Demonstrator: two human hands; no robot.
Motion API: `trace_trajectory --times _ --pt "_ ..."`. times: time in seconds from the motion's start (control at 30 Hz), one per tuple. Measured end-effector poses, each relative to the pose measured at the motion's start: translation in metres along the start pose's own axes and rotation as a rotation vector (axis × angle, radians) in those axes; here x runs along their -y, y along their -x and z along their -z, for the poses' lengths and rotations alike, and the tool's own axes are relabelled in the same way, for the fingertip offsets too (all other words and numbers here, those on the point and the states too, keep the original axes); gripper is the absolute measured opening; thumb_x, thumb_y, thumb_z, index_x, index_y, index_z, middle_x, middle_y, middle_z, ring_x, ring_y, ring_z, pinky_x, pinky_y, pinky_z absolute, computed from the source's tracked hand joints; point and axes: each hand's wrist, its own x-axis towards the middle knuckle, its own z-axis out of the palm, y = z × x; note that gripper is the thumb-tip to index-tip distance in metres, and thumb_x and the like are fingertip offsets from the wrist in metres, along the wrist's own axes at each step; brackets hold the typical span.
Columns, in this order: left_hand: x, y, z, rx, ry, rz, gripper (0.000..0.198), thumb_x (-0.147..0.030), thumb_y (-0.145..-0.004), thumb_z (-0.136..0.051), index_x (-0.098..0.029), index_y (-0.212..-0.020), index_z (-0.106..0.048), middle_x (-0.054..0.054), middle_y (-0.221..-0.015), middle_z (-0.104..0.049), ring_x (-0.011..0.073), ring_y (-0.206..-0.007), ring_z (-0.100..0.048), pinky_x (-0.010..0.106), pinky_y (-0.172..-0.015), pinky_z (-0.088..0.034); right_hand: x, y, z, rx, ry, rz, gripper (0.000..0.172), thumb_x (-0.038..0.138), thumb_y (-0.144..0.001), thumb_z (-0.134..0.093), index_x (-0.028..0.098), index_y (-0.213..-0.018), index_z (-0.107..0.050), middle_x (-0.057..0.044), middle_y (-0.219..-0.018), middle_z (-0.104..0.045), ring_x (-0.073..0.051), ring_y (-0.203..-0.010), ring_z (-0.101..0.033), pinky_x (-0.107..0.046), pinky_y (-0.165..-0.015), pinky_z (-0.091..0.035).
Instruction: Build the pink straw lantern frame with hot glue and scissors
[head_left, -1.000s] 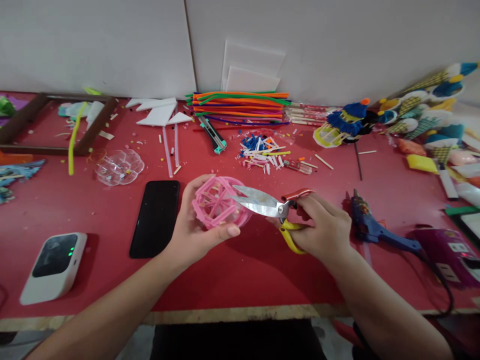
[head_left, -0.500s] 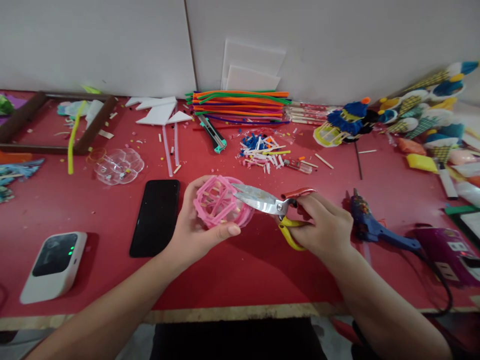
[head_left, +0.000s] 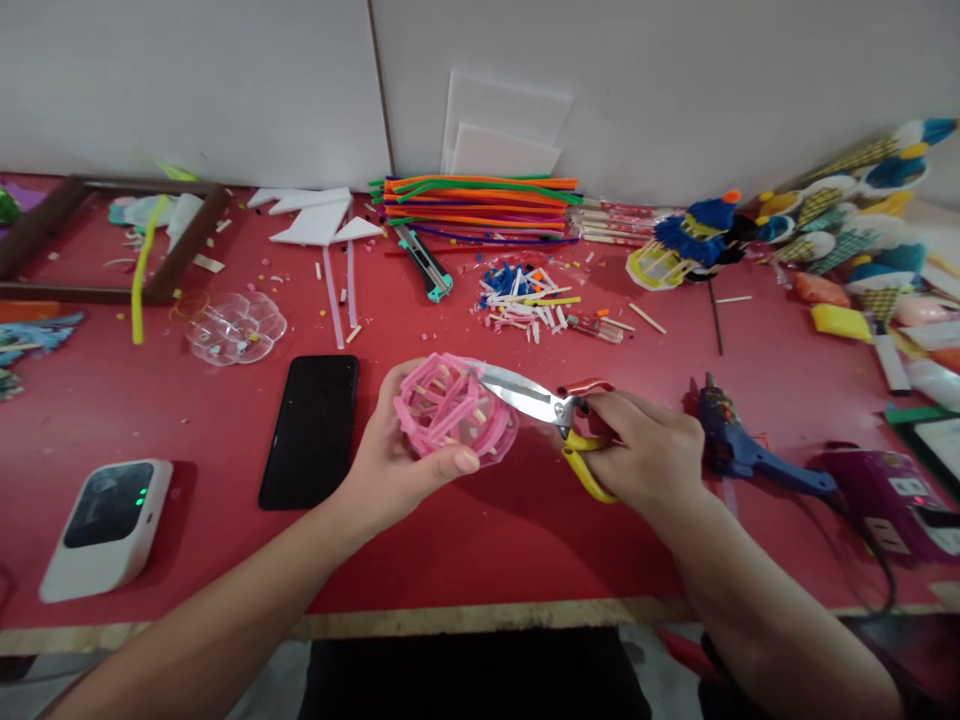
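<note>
My left hand [head_left: 401, 450] is closed around a pink openwork craft piece [head_left: 442, 405], built of pink strips with small wooden sticks showing inside. Its thumb presses the lower front of the piece. In my right hand [head_left: 649, 445] is a pair of scissors [head_left: 529, 398] with one red and one yellow handle. The blades point left, and their tips lie at the upper right edge of the pink piece. Whether the tips touch a strip or only overlap it, I cannot tell.
A black phone [head_left: 311, 430] and a white device [head_left: 109, 525] lie left. Behind are cut scraps [head_left: 525, 300], a box cutter [head_left: 424, 265] and pipe cleaners [head_left: 480, 210]. At right are a blue glue gun [head_left: 757, 455], a purple box [head_left: 889, 500] and a blue-yellow figure [head_left: 697, 240].
The pink piece has turned slightly and shifted a little right in my left hand. The scissor blades look closer together, and their tips have moved slightly right.
</note>
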Motion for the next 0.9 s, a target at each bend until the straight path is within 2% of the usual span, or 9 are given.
trace_trajectory --times 0.17,0.37,0.43,0.57,0.67,0.8,0.9 --pt "0.0024 0.0012 0.0001 0.039 0.019 0.004 0.075 -0.054 -0.068 -0.091 -0.028 -0.124 -0.048 0.01 -0.134 -0.059 0.0255 -0.115 -0.067 0.039 -0.099 -0.059 0.0023 0.0007 0.001 0.078 -0.074 0.028 0.044 0.053 -0.097 -0.057 0.018 -0.072 -0.065 0.0 -0.055 -0.062 -0.01 -0.048 -0.054 -0.025 -0.049 -0.029" --pt "0.0064 -0.0008 0.0005 0.037 -0.062 -0.028 0.084 -0.052 -0.064 -0.093 -0.029 -0.131 -0.048 0.011 -0.137 -0.053 0.031 -0.126 -0.06 0.049 -0.111 -0.052 0.0004 -0.0014 0.0048 0.114 -0.118 0.005 0.052 0.056 -0.098 -0.054 0.019 -0.061 -0.058 0.001 -0.048 -0.055 -0.009 -0.044 -0.048 -0.026 -0.048 -0.027" --pt "0.0076 -0.0019 0.0007 0.039 -0.085 -0.06 0.081 -0.048 -0.064 -0.094 -0.028 -0.129 -0.05 0.01 -0.129 -0.059 0.0322 -0.126 -0.06 0.052 -0.111 -0.051 -0.0004 -0.001 0.0056 0.14 -0.142 0.005 0.053 0.057 -0.098 -0.053 0.02 -0.06 -0.057 0.001 -0.047 -0.054 -0.009 -0.043 -0.047 -0.026 -0.048 -0.027" --pt "0.008 -0.003 0.0012 0.059 -0.105 -0.109 0.067 -0.04 -0.066 -0.094 -0.027 -0.119 -0.056 0.004 -0.096 -0.065 0.0332 -0.123 -0.063 0.054 -0.109 -0.054 -0.0004 0.001 0.0054 0.175 -0.123 -0.022 0.058 0.062 -0.097 -0.05 0.021 -0.056 -0.052 0.001 -0.047 -0.051 -0.009 -0.043 -0.043 -0.027 -0.048 -0.025" --pt "0.0073 -0.0034 0.0016 0.043 -0.108 -0.112 0.063 -0.041 -0.066 -0.094 -0.027 -0.116 -0.058 0.003 -0.088 -0.064 0.0329 -0.12 -0.066 0.053 -0.106 -0.057 -0.0005 0.0023 0.0043 0.181 -0.102 -0.041 0.058 0.063 -0.096 -0.051 0.022 -0.055 -0.048 0.001 -0.046 -0.05 -0.01 -0.043 -0.042 -0.028 -0.049 -0.022" --pt "0.0081 -0.0039 0.0023 0.049 -0.153 -0.147 0.067 -0.046 -0.06 -0.097 -0.024 -0.112 -0.062 0.005 -0.09 -0.065 0.0356 -0.123 -0.064 0.055 -0.108 -0.055 -0.0021 0.0032 0.0029 0.215 -0.122 -0.051 0.061 0.066 -0.097 -0.046 0.022 -0.054 -0.044 0.001 -0.046 -0.048 -0.01 -0.042 -0.039 -0.027 -0.049 -0.022" --pt "0.0097 -0.003 0.0025 0.062 -0.137 -0.15 0.076 -0.048 -0.062 -0.095 -0.025 -0.125 -0.059 0.009 -0.109 -0.066 0.0359 -0.13 -0.06 0.055 -0.111 -0.053 -0.0037 0.0037 0.0018 0.257 -0.113 -0.063 0.063 0.068 -0.098 -0.04 0.022 -0.054 -0.045 0.001 -0.045 -0.046 -0.01 -0.041 -0.038 -0.027 -0.049 -0.021"
